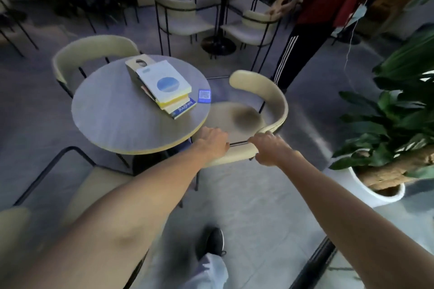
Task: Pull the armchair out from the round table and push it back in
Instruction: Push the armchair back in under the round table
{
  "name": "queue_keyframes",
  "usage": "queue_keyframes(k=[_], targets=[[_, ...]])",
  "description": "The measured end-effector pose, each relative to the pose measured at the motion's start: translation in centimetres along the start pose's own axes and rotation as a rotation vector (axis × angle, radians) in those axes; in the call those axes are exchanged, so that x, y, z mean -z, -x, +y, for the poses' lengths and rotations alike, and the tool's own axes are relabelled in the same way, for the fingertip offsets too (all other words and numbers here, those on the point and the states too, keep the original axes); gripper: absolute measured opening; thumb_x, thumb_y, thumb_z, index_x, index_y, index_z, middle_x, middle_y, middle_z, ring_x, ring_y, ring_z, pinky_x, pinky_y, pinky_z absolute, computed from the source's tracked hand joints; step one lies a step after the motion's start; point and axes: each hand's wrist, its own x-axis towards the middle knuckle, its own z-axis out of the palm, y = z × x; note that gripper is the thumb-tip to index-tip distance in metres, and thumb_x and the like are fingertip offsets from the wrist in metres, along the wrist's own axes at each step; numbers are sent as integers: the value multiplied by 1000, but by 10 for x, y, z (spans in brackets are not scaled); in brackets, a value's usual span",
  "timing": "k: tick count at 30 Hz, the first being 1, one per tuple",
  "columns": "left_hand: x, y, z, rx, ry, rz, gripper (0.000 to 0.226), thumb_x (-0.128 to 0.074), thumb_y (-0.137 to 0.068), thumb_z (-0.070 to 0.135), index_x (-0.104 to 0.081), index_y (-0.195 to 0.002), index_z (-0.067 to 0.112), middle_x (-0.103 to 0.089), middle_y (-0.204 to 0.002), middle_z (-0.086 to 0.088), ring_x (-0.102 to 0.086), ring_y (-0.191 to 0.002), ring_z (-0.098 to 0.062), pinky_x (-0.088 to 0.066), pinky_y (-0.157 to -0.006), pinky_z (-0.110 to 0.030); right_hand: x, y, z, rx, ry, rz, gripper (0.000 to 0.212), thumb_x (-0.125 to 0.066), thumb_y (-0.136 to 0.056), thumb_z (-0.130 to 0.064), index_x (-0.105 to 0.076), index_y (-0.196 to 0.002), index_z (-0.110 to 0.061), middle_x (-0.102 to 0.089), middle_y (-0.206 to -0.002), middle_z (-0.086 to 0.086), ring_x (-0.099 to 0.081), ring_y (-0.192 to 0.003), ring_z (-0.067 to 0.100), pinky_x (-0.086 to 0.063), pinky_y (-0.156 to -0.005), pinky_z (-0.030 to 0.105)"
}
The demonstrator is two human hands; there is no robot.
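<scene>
A cream armchair (265,101) with a curved back and thin black legs stands at the right side of the round grey table (112,112), its seat partly under the tabletop edge. My left hand (212,139) is closed on the near end of the chair's armrest, close to the table rim. My right hand (272,148) grips the same armrest a little further right, where the black metal bar meets the cream pad. Both my arms are stretched forward.
A stack of books (164,87) and a blue card (204,96) lie on the table. Two more cream chairs stand at the far left (91,51) and near left (94,185). A potted plant (389,148) is at the right. A person (328,7) stands behind, by another table.
</scene>
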Motion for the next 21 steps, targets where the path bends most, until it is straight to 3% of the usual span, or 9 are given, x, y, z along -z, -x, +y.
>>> queue_keyframes(k=[7, 13, 18, 21], targets=[[31, -144, 12, 105, 23, 31, 35, -43, -99, 36, -62, -120, 16, -63, -122, -11, -60, -113, -30, -33, -77, -34, 37, -111, 112, 75, 36, -1, 59, -57, -90, -17, -44, -147, -25, -51, -141, 9, -42, -134, 31, -37, -108, 44], [43, -235, 21, 220, 44, 28, 39, -42, -96, 46, -66, -114, 21, -68, -113, -8, -64, -103, -31, -47, -83, -39, 51, -214, 189, 237, 150, -22, 55, -50, -91, -13, -46, -145, -26, -53, -133, 12, -49, -125, 35, -45, -101, 46], [38, -279, 20, 479, 96, -73, 40, -38, -99, 41, -66, -119, 19, -66, -118, -7, -63, -107, -29, -44, -79, -35, 70, -298, 222, 478, 233, 39, 46, -55, -87, -14, -54, -133, -21, -59, -121, 12, -58, -115, 34, -48, -96, 41], [34, -289, 21, 723, 302, -112, 37, -42, -99, 34, -61, -126, 16, -62, -126, -8, -58, -114, -30, -44, -92, -38, 83, -331, 228, 655, 283, 81, 44, -54, -88, -12, -55, -131, -20, -59, -123, 12, -57, -116, 33, -46, -91, 38]])
